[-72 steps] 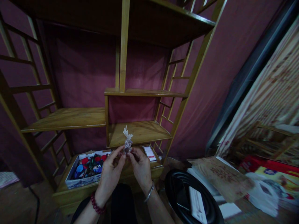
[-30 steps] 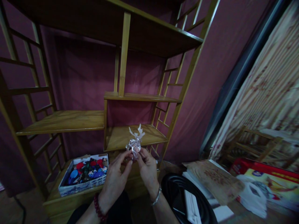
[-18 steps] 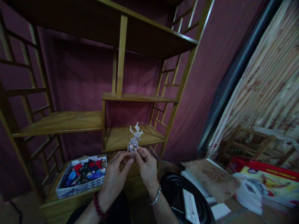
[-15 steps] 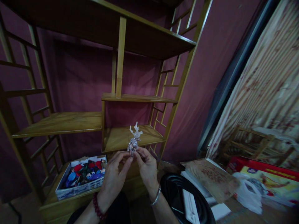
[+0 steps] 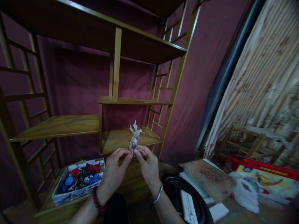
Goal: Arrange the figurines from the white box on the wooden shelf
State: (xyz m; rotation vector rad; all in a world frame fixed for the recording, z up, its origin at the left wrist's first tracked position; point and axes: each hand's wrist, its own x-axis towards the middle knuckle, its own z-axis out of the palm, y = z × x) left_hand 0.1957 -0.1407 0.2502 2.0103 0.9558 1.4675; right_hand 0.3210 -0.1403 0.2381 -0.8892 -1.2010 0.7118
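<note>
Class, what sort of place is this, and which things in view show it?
Probably a room in a home: a wooden shelf unit stands by a purplish wall, with a patterned curtain on the right.

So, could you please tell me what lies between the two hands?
The head view shows a clear antlered figurine there, held between the left hand and the right hand.

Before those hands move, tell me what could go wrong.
The clear figurine is pinched between the fingertips of the left hand and right hand, so it could slip. Its thin antlers stick up bare and might snap if they knock the shelf behind. The open box looks close to the left wrist, so a sideways swing could jostle it.
</note>
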